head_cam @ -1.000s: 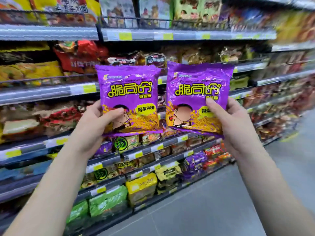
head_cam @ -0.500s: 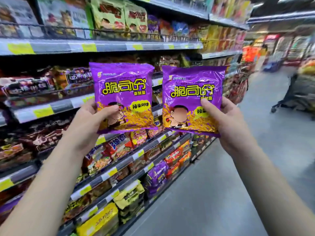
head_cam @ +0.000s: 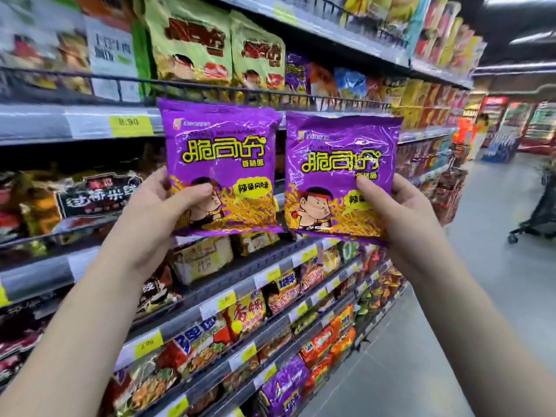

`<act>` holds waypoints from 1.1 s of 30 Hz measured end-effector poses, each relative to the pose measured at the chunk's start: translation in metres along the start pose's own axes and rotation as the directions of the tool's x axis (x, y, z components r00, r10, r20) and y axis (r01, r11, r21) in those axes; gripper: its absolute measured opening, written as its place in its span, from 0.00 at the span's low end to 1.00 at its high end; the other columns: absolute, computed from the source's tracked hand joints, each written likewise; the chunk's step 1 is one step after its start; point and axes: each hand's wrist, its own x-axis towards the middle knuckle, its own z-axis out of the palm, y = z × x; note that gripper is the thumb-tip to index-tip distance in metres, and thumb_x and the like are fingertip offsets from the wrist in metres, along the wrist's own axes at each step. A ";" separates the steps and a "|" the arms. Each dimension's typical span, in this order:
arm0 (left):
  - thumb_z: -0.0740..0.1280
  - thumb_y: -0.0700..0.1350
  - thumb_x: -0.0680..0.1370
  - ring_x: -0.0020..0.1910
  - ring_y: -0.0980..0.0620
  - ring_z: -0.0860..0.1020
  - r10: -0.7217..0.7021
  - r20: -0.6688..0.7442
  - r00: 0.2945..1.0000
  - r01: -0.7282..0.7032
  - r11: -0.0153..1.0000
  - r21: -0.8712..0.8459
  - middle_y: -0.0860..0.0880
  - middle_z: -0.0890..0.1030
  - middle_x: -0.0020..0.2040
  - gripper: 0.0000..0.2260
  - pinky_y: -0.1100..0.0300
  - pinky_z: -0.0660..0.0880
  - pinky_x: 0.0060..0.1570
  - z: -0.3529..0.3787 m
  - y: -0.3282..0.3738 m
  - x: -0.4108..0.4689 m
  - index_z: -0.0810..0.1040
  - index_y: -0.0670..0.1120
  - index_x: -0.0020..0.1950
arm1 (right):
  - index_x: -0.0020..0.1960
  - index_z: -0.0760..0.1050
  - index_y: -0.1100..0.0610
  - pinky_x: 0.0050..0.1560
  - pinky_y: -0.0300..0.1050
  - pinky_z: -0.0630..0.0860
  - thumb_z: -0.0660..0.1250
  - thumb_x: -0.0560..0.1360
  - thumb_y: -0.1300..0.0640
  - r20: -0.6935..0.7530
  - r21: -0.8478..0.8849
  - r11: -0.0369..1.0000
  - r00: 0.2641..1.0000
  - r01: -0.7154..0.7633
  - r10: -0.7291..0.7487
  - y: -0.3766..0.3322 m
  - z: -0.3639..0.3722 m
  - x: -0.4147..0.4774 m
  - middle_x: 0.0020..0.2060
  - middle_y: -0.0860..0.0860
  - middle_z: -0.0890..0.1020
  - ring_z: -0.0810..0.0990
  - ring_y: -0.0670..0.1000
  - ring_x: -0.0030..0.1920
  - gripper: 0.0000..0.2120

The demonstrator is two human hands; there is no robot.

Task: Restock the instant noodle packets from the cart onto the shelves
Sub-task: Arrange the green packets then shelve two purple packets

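- two purple packets are held up side by side, near, before the shelves (head_cam: 36,121): the left hand (head_cam: 156,212) pinches the left packet (head_cam: 222,167) by its lower left edge, thumb in front, fingers behind; the right hand (head_cam: 400,218) grips the right packet (head_cam: 340,176) likewise.
- judged risk: slick foil held by one edge could slip and drop; a hard squeeze might crush the noodles; look-alike green packs (head_cam: 192,40) behind the wire rail (head_cam: 210,91) invite a wrong slot.
- readable: yellow "脆司令", white "香脆面", a "辣条风味" badge; the yellow price tag (head_cam: 131,124) seems to say 8.90.
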 end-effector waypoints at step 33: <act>0.65 0.35 0.79 0.28 0.62 0.80 0.372 -0.422 0.827 -0.225 0.906 0.358 0.55 0.83 0.30 0.08 0.69 0.76 0.32 0.215 -0.045 0.211 0.78 0.48 0.47 | 0.61 0.81 0.58 0.52 0.52 0.84 0.70 0.79 0.58 0.480 0.300 0.954 0.867 -0.015 -0.138 0.073 -0.103 0.425 0.53 0.56 0.87 0.87 0.54 0.49 0.12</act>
